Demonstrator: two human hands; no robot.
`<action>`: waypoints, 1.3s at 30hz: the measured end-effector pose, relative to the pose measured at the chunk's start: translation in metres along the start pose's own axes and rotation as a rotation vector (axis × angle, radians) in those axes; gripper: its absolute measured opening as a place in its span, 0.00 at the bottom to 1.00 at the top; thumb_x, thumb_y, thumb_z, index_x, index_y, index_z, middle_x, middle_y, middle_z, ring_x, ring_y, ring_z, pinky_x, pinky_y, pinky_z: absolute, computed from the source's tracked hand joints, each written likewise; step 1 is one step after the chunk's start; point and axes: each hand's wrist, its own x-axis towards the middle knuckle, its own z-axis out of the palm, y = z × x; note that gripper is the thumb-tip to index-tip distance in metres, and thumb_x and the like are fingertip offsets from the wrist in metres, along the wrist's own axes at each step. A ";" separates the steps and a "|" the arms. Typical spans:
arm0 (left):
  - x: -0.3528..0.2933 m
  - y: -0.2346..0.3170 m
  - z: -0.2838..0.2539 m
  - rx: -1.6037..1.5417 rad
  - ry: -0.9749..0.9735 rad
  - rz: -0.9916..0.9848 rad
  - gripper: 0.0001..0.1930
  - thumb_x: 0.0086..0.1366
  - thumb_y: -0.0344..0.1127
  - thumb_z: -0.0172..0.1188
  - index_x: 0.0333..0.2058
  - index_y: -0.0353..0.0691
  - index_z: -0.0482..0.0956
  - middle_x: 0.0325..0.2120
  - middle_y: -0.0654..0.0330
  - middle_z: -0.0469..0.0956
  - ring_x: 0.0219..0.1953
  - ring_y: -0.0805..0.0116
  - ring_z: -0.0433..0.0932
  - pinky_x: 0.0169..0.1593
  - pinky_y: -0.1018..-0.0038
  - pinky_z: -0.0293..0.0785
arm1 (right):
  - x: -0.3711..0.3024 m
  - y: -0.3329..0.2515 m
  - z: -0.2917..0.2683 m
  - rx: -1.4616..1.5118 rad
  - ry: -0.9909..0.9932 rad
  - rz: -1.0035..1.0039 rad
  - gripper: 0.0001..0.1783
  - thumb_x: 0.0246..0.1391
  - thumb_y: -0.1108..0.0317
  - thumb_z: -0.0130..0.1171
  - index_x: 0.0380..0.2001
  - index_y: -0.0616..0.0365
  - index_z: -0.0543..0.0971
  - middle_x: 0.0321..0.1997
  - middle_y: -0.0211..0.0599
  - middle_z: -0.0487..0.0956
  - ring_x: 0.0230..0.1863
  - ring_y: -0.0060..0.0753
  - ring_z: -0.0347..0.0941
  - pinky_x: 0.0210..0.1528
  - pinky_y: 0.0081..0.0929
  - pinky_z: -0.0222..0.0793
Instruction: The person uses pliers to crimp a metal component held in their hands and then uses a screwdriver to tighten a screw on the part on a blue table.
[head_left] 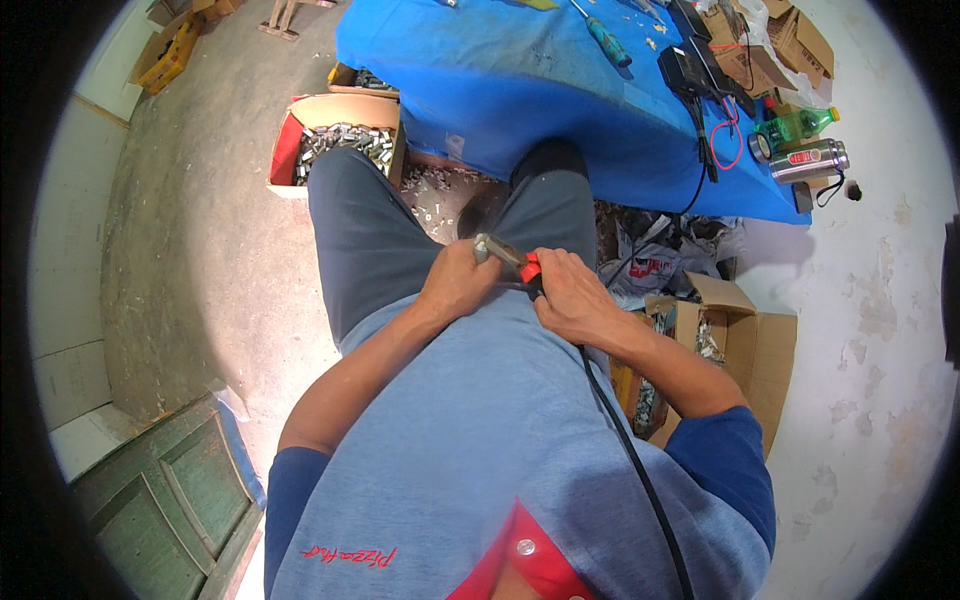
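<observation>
Over my lap, my left hand (462, 280) is closed around a small silvery metal piece (482, 247), whose end shows above the fingers. To its right, my right hand (572, 295) grips a tool with a red and black handle (531, 268). The tool's metal head (505, 256) reaches left and meets the metal piece, or lies right beside it. Its exact kind is hidden by the fingers. Past my left knee stands an open carton (282, 150) heaped with small metal cylinders (350, 142).
A table under a blue cloth (480, 110) stands ahead, with a screwdriver (607, 45), black power adapters (685, 72), a green bottle (800, 125) and a steel flask (812, 160). An open cardboard box (770, 350) sits by my right elbow. A black cable (640, 465) crosses my shirt.
</observation>
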 end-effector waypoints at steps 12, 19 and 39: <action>-0.002 0.001 -0.001 0.127 0.033 -0.020 0.11 0.64 0.35 0.55 0.35 0.32 0.81 0.23 0.43 0.78 0.26 0.52 0.78 0.34 0.60 0.72 | 0.002 0.001 0.006 -0.053 0.017 -0.008 0.21 0.45 0.75 0.51 0.46 0.67 0.67 0.40 0.58 0.71 0.44 0.60 0.67 0.48 0.52 0.64; -0.001 -0.006 -0.002 0.116 0.030 -0.012 0.12 0.63 0.35 0.56 0.36 0.32 0.81 0.23 0.41 0.78 0.27 0.48 0.80 0.34 0.59 0.73 | 0.006 0.007 0.011 -0.061 0.066 -0.076 0.15 0.44 0.75 0.53 0.38 0.67 0.68 0.37 0.58 0.73 0.42 0.61 0.70 0.44 0.53 0.65; -0.007 -0.004 -0.001 0.119 0.103 0.023 0.11 0.64 0.34 0.56 0.33 0.31 0.80 0.20 0.43 0.75 0.22 0.56 0.77 0.31 0.62 0.71 | 0.003 0.007 0.024 -0.093 0.206 -0.058 0.21 0.44 0.76 0.55 0.46 0.65 0.70 0.44 0.53 0.75 0.48 0.56 0.70 0.48 0.48 0.63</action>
